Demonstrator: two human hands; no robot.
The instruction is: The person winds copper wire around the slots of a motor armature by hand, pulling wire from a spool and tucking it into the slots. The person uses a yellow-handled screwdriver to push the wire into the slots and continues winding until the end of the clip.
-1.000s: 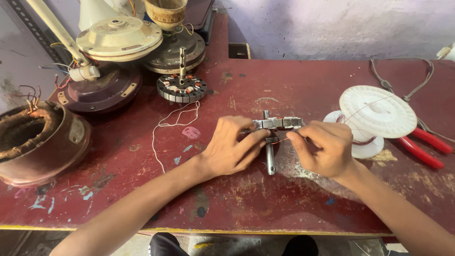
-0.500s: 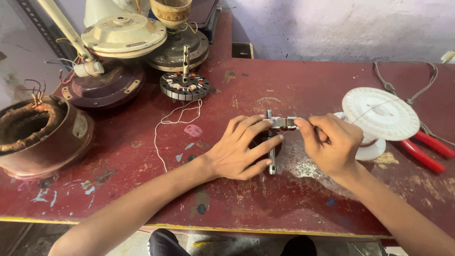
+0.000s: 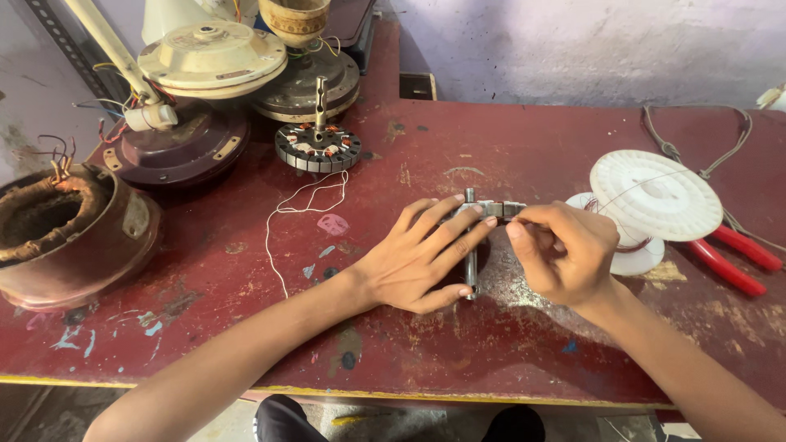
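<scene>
Worn red paint covers the desk (image 3: pixel 508 131), and near its middle both hands work on a small metal stator with a shaft (image 3: pixel 472 245). The left hand (image 3: pixel 422 262) lies flat over it, fingers spread and pressing it down. The right hand (image 3: pixel 561 250) pinches at the part's top edge, apparently gripping fine wire that runs to the white spool (image 3: pixel 655 195) toward the right edge, beside red-handled pliers (image 3: pixel 733 260). This looks like coil winding under way; the next turn calls for steady tension and a firm hold.
</scene>
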